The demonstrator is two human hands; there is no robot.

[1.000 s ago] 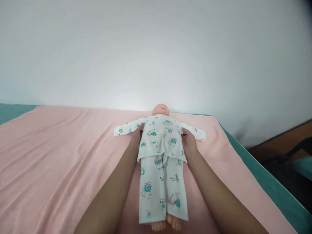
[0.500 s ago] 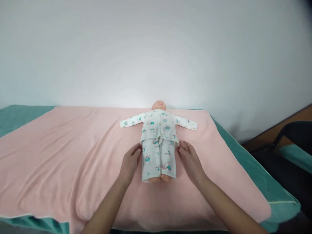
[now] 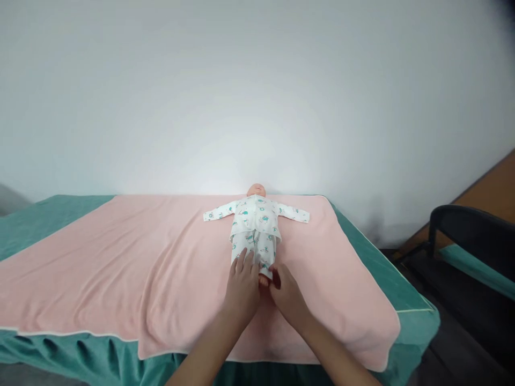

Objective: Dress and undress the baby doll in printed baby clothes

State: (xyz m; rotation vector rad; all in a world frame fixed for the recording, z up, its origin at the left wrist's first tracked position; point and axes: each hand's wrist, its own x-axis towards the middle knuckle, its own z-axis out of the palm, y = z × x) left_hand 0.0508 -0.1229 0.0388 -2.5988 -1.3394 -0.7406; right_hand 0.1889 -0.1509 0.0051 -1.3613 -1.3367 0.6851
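A baby doll (image 3: pixel 256 190) lies on its back on a pink blanket (image 3: pixel 161 268), arms spread, head toward the wall. It wears a white printed top (image 3: pixel 256 217) and matching trousers (image 3: pixel 257 247). My left hand (image 3: pixel 242 287) lies over the lower end of the left trouser leg, fingers stretched forward. My right hand (image 3: pixel 286 294) is at the doll's feet, its fingers curled around the right ankle and trouser hem. The doll's feet are mostly hidden by my hands.
The blanket covers a bed with a green sheet (image 3: pixel 52 220), whose front edge is near me. A white wall stands right behind the doll's head. A black chair (image 3: pixel 470 230) stands to the right on a dark floor.
My view has pulled back from the bed. Both hands slid down from the doll's chest, past its hips, and came together at its feet.
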